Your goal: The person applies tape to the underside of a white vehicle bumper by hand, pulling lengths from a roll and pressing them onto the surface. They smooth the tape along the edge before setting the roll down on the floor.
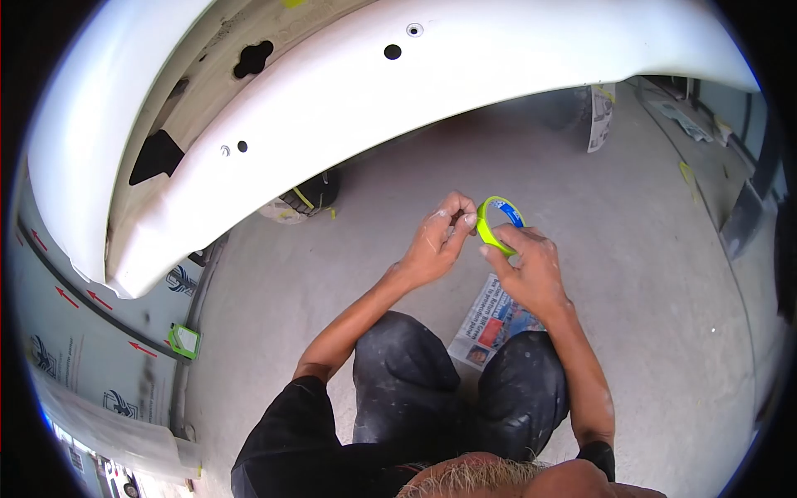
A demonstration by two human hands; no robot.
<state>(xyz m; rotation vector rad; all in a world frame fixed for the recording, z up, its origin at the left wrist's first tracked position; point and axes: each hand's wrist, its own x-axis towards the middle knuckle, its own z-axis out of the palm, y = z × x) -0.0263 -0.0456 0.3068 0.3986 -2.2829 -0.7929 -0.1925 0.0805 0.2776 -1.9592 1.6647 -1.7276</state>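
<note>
A bright yellow-green roll of tape (483,235) with a blue printed inner core is held up over the floor between my hands. My right hand (531,267) is closed on its right and lower side, thumb and fingers gripping the ring. At the left rim of the roll, my left hand (435,242) has thumb and fingertips pinched together. Whether a tape end lies between those fingertips is too small to tell. Pale dust marks show on both hands. Below the roll, a sheet of newspaper (490,319) lies partly hidden by my knees.
A large curved white vehicle panel (365,100) with holes hangs over the floor ahead. Newspaper masking (601,118) hangs under its right end. A green-and-white box (183,341) stands at the left beside plastic-covered boards (100,332). Grey concrete floor (647,274) surrounds me.
</note>
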